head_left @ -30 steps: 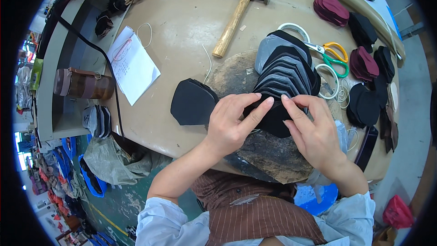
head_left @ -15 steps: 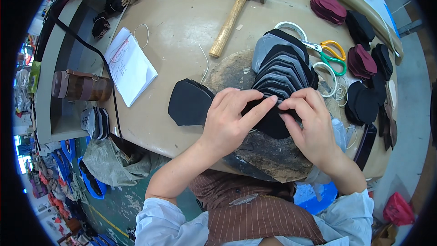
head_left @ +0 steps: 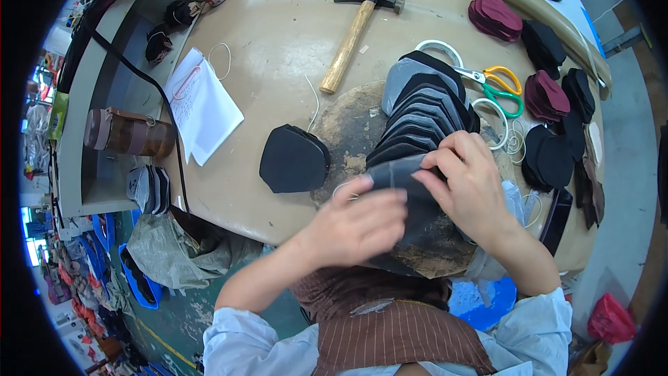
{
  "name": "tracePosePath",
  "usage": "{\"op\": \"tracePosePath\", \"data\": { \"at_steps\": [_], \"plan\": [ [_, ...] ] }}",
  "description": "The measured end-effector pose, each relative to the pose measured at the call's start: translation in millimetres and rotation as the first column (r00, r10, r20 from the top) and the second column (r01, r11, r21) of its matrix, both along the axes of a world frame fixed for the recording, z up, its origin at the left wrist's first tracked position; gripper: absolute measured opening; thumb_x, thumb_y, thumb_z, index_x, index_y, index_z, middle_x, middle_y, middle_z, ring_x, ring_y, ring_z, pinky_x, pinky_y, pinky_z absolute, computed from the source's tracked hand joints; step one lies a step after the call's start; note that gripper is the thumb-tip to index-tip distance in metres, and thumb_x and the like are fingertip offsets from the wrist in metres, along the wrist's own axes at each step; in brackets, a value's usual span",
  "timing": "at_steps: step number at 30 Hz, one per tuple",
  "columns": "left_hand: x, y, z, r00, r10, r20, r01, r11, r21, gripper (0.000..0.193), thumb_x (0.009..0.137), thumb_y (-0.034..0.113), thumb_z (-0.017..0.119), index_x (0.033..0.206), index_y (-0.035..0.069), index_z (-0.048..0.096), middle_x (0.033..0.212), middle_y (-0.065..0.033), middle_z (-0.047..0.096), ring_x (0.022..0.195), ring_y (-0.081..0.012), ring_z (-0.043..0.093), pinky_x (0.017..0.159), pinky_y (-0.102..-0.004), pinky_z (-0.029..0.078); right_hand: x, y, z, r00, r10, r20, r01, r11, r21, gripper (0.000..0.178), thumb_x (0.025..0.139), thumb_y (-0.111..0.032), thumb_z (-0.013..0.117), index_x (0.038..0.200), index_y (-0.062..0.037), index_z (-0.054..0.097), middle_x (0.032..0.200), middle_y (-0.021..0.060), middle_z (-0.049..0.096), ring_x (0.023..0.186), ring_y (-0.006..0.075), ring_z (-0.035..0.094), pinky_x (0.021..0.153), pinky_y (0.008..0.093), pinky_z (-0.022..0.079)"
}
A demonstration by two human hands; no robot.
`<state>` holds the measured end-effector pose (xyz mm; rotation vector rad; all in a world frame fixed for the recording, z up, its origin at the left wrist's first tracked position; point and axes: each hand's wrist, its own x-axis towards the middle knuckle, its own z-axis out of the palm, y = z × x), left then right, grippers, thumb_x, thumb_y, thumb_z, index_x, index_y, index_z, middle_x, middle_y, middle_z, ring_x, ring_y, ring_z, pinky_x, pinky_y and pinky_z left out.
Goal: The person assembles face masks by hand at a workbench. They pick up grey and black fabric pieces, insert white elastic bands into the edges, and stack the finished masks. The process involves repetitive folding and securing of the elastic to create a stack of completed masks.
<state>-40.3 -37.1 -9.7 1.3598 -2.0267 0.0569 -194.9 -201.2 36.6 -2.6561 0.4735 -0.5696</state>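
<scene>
My right hand (head_left: 466,188) is closed in a pinch on the upper right edge of a dark grey fabric piece (head_left: 415,191), blurred by motion. My left hand (head_left: 365,219) is beside the left part of this piece; its fingers are smeared, and whether they grip it is not clear. Just beyond the hands, a fanned row of black and grey fabric pieces (head_left: 421,108) lies overlapped on a worn round wooden block (head_left: 348,122). Left of the block sits a small stack of black fabric pieces (head_left: 293,159).
A hammer (head_left: 351,42) lies at the back, with scissors (head_left: 502,90) and tape rolls (head_left: 499,122) to the right. Maroon stacks (head_left: 546,95) and black stacks (head_left: 550,158) line the right side. Papers (head_left: 204,111) and a brown bottle (head_left: 132,132) are at left.
The dark grey piece now spreads below the fanned row, pinched by my right hand. My left hand has moved down and left from the row. The whole view has shifted slightly.
</scene>
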Motion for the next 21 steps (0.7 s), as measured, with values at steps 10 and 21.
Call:
{"op": "tracePosePath", "data": {
  "at_steps": [10, 21],
  "plan": [
    [39.7, 61.1, 55.4, 0.61, 0.401, -0.683, -0.415, 0.896, 0.155, 0.015, 0.093, -0.002, 0.055, 0.108, 0.002, 0.057, 0.094, -0.0114, 0.066, 0.078, -0.0158, 0.063, 0.071, -0.0292, 0.052, 9.0, 11.0, 0.4, 0.998, -0.051, -0.023, 0.049, 0.997, -0.061, 0.037, 0.068, -0.009, 0.079, 0.099, -0.0071, 0.059, 0.095, 0.0089, 0.052, 0.09, 0.0272, 0.054, 0.078, 0.0392, 0.044],
    [30.3, -39.1, 15.3, 0.896, 0.408, -0.174, -0.399, 0.913, 0.085, 0.045, 0.071, 0.009, 0.08, 0.115, 0.01, 0.068, 0.112, -0.0063, 0.063, 0.1, -0.0249, 0.059, 0.088, -0.0364, 0.047, -19.4, 21.1, -0.3, 0.984, 0.147, 0.103, -0.161, 0.977, 0.142, 0.031, 0.058, 0.007, 0.067, 0.085, -0.0049, 0.057, 0.102, 0.0121, 0.06, 0.095, 0.0316, 0.059, 0.085, 0.0397, 0.046]
  ]
}}
